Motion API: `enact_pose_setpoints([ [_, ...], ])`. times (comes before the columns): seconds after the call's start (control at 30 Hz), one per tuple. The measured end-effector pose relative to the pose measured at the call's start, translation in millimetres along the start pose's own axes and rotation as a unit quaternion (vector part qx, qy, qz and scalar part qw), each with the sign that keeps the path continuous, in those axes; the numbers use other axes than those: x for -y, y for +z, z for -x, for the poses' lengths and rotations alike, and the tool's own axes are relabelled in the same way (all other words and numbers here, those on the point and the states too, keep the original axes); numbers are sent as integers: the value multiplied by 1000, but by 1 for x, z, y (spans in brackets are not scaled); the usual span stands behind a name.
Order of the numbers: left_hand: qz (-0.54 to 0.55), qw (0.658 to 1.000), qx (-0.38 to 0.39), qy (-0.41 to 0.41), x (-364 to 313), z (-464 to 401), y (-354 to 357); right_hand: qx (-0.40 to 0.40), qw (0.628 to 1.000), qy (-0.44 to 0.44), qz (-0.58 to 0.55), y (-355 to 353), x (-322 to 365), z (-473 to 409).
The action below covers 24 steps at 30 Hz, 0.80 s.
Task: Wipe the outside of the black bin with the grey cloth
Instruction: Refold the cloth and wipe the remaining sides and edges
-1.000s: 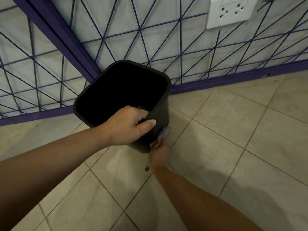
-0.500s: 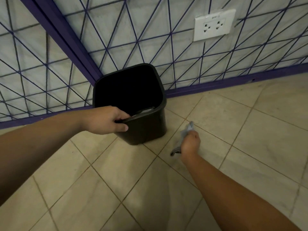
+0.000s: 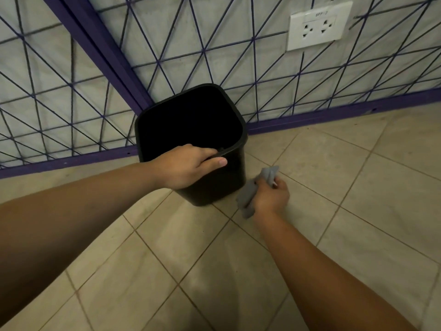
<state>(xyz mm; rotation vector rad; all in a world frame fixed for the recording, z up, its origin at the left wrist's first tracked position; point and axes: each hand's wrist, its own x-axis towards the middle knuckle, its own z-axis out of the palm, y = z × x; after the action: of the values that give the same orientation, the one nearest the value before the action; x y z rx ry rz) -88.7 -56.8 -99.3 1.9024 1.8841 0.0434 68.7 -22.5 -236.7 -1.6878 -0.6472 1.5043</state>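
Note:
The black bin (image 3: 229, 185) stands on the tiled floor near the wall corner, its dark inside facing up. My left hand (image 3: 188, 167) grips its near rim, fingers curled over the edge and thumb on the outer wall. My right hand (image 3: 269, 199) is low beside the bin's right lower corner, closed around the crumpled grey cloth (image 3: 250, 195). The cloth sits just right of the bin wall; I cannot tell whether it touches it.
A pale wall with purple lattice lines and a purple skirting (image 3: 334, 113) runs behind the bin. A white double socket (image 3: 318, 26) is on the wall at upper right. Beige floor tiles (image 3: 358, 187) spread to the right and toward me.
The bin went from tilted toward me to standing upright. My right hand with the cloth left the bin's front wall, swung out right, and has now come back close to the bin.

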Motion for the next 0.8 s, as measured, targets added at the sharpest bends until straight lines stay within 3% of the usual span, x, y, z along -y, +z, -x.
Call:
enact_pose_setpoints([
  [0.1, 32, 999, -41, 4, -12, -10, 6, 0, 995, -80, -51, 14, 26, 8],
  [0.2, 48, 997, -62, 0, -17, -19, 8, 60, 984, -154, -67, 28, 39, 23],
  [0.4, 54, 996, -68, 8, -18, -24, 8, 70, 974, -215, -34, 29, 18, 20],
  [0.5, 53, 996, -76, 11, -17, -26, 10, 22, 976, -196, -89, 37, 12, 20],
  [0.63, 41, 996, -79, 23, -15, -28, 14, 154, 952, -176, -200, 50, 6, 46],
  [0.8, 46, 995, -82, 30, -14, -33, 15, 159, 933, -212, -243, 71, 5, 42],
])
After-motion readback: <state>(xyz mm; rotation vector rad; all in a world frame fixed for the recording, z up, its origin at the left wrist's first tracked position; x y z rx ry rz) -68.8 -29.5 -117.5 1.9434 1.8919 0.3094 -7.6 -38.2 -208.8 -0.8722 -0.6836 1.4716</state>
